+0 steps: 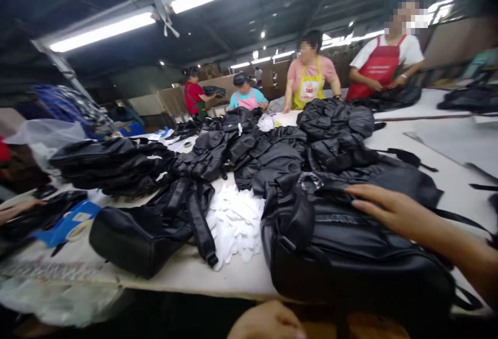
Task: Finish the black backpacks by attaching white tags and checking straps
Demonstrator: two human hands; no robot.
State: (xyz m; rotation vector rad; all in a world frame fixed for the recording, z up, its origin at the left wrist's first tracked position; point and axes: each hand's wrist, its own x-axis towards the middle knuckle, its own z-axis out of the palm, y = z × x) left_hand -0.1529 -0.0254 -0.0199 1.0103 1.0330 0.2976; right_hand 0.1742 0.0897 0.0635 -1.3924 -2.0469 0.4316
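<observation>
We see glossy black on the bags (350, 251) across the middle of the frame. Between them, at lower centre, we find a pure white pile (235, 222), and at lower left a bright blue packet (73, 222). The tabletop (175, 277) is off-white. At upper right we spot a red apron (379, 67) over a white shirt (414, 51); left of it, a yellow apron (311, 82) (our sunniest patch) with a red-and-white print, over a pink shirt (291, 74).

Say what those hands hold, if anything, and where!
The right hand touches the top of the front black bag; whether it grips can't be told. Nothing shows in the left hand.
</observation>
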